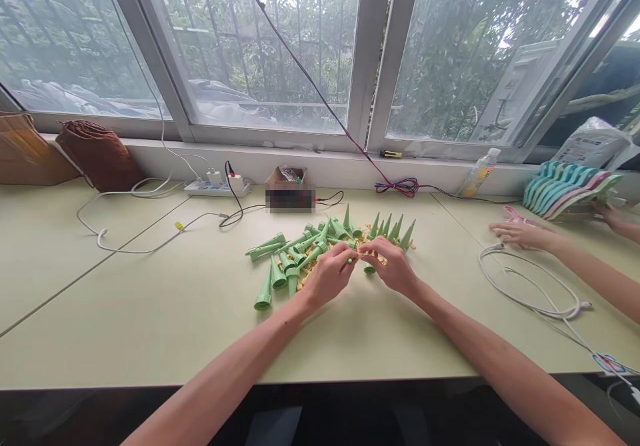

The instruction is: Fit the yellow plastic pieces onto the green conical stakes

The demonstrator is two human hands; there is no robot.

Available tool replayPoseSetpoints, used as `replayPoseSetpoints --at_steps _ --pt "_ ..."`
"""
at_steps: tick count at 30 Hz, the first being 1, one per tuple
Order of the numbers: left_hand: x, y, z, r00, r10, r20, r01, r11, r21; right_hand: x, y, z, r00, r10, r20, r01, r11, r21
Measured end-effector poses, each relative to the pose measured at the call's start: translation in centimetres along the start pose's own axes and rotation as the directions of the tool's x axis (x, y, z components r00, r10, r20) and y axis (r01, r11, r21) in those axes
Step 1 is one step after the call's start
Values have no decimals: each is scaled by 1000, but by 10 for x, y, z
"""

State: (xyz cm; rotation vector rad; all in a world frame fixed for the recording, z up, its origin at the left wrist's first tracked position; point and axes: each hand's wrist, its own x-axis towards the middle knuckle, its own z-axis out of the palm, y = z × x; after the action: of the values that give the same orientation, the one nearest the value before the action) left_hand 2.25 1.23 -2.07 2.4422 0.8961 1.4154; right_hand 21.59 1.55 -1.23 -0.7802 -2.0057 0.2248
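Note:
My left hand [330,274] is closed round a green plastic piece [350,260]; only a small end of it shows between the fingers. Close beside it, my right hand [391,267] pinches a small yellow plastic piece [359,254] at the fingertips, close to the green one. Whether the two pieces touch, I cannot make out. Behind and left of my hands lies a pile of hollow green plastic cones [279,277], with small yellow pieces scattered among them. Several green cones with yellow ends [395,228] are grouped beyond my right hand.
At the right, another person's hand [523,235] rests by a pink item, near stacked hangers [560,189]. A coiled white cable [530,306] lies there. Along the windowsill stand a power strip [215,186], a small cardboard box [290,178], bundled wire [400,187] and a bottle [480,173].

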Motion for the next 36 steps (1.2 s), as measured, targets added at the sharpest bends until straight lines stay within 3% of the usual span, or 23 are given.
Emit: replayPoseSetpoints --at_steps 36 --pt "0 3 -1 998 56 28 -57 998 32 0 -2 0 1000 19 -16 -19 1000 -5"
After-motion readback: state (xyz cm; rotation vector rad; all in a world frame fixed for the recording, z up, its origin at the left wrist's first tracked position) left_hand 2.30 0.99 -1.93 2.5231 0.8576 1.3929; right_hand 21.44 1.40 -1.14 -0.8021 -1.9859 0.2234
